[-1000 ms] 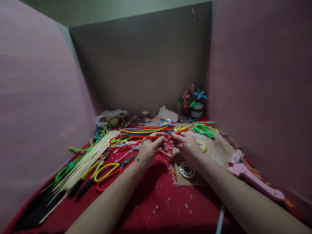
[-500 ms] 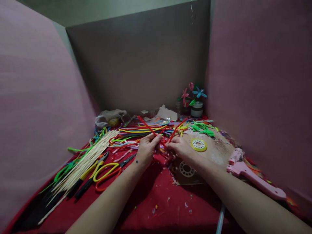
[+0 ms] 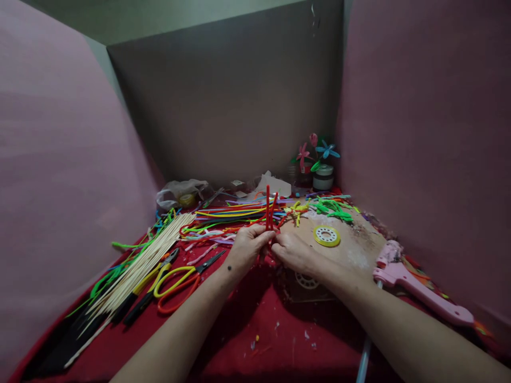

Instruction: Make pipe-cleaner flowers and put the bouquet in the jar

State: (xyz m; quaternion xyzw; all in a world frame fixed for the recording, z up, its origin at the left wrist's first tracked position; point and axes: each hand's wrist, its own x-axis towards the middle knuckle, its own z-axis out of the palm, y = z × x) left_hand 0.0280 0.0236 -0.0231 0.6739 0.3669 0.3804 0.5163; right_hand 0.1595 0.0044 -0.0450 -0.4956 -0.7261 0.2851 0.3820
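The left hand (image 3: pixel 250 246) pinches a fuzzy red craft stem (image 3: pixel 268 205) between thumb and fingers, and the right hand (image 3: pixel 293 251) is closed on its lower part, fingertips partly hidden. The stem is between the two hands, rising from the grip as two strands that run upward and toward the far side, nearly parallel and close together; whether they are one folded piece or two cannot be told. The left thumb lies right against the strands, the right fingers just beside their base. Half a second ago the red strands spread in a wide V; now they stand almost side by side, and the fingertips are closer together. Beyond the grip lies a bundle of multicoloured fuzzy stems (image 3: pixel 231 215). To the right, a yellow-rimmed white plastic spool (image 3: pixel 326 235) rests on brown cardboard (image 3: pixel 355 255), with a pink plastic glue gun (image 3: pixel 427 298) farther right. To the left are scissors with yellow and red handles (image 3: pixel 202 267), black-and-yellow pliers (image 3: pixel 171 257) and a sheaf of pale wooden sticks (image 3: pixel 147 266), and red cloth (image 3: pixel 247 330) covers the near side.
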